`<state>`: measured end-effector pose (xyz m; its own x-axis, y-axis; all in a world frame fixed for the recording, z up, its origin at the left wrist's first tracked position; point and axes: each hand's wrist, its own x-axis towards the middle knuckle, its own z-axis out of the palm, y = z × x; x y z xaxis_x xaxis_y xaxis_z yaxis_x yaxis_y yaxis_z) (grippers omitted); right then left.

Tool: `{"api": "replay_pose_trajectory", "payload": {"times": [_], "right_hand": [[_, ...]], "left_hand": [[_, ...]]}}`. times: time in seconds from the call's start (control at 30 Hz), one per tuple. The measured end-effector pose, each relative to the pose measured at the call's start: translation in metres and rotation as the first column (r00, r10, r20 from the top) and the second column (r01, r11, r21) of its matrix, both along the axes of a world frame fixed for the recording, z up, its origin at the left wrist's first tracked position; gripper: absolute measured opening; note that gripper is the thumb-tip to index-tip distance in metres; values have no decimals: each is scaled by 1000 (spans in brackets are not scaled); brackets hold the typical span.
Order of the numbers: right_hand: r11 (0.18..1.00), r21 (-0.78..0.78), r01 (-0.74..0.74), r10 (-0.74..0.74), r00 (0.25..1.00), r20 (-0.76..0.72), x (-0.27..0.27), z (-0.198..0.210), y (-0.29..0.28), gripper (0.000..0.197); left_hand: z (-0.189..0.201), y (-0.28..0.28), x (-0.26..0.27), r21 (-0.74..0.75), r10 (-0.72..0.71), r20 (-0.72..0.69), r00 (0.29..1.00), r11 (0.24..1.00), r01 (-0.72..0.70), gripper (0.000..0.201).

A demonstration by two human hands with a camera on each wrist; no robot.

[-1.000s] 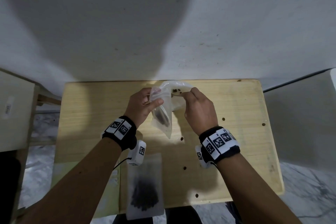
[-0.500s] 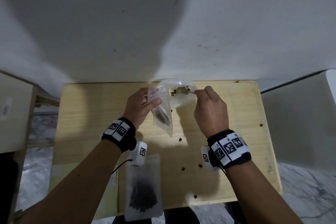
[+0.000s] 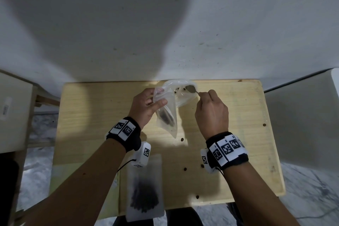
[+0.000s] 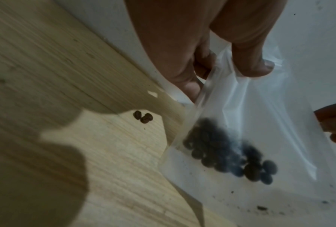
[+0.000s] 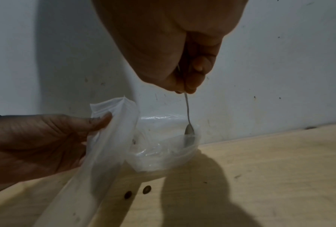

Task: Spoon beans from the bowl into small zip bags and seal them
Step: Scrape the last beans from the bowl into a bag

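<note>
Clear zip bag [image 3: 166, 115] hanging above the wooden table [image 3: 91, 115], just beside the bowl [image 3: 183, 95] at the table's far edge; mouth kept up and tipped toward the bowl, probably to shorten the spoon's trip. Beans [image 4: 227, 153] pooled in its lower corner. Pinched near the top by the left hand [image 3: 146, 106], thumb in front, fingers behind, wrist raised off the table. Spoon [image 5: 188, 122] dipped bowl-down into the clear bowl, likely for another scoop; thin handle pinched by the right hand [image 3: 211, 110], fingertips bunched, knuckles up. Stray beans [image 4: 143, 117] scattered on the table. Filled bag [image 3: 145, 189] lying flat at the near edge.
</note>
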<state>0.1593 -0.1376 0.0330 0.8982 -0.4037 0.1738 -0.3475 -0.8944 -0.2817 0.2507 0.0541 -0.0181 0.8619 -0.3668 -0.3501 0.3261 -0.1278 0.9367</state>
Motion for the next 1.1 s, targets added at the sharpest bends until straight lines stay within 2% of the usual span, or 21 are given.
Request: {"api": "replay_pose_trajectory", "payload": {"times": [0.13,0.23,0.3,0.37,0.43,0.47,0.5,0.57,0.67,0.77,0.83,0.9,0.93,1.03,1.1], "right_hand": [[982,149,115,-118,993,9,1,-10,-3,20],[872,394,290,-292,955,-56,3,-17,-11,20],[714,563,417,-410,900,-147,5,-23,-19,20],[496,713,495,-509,831,-224,6,-27,-26,19],[314,815,487,-560,788,-255,6,-25,-30,14],[278,837,471,-568,784,-253,6,-23,-32,12],[280,842,462,-568,786,-243,6,-22,-33,12],[353,822,447,-551,809,-204,5,-20,-36,13],[551,728,407,-485,867,-117,3,-17,-35,16],[781,537,320,-350,935,-48,7,-13,-31,18],[853,451,264,-274,961,-44,12,-16,-27,20],[843,475,255,-252,965,-71,17,-22,-26,21],[805,522,283,-272,957,-100,19,-25,-26,21],[574,705,416,-394,895,-208,21,-35,-30,17],[421,793,440,-445,862,-241,19,-38,-33,16]], "left_hand": [[1,-4,0,-2,-11,7,1000,1000,11,41],[1,-4,2,1,-24,-7,1000,1000,24,39],[3,-3,3,16,-41,-9,999,999,42,38],[4,-2,5,32,-45,-9,999,998,45,38],[6,-2,5,46,-35,-16,999,998,36,39],[6,-2,6,46,-32,-20,999,998,33,39],[6,-2,6,45,-31,-24,999,998,32,40],[7,-2,7,41,-32,-28,999,999,33,39],[9,-1,8,36,-25,-32,999,999,26,37],[11,-3,9,38,-27,-16,1000,999,27,36],[12,-3,9,45,-33,-7,999,998,33,37],[11,-3,9,53,-43,-1,999,998,43,38],[10,-2,10,50,-43,-4,999,998,43,38],[6,2,11,39,-40,-13,999,998,40,39],[5,4,11,47,-45,-11,999,998,45,38]]}}
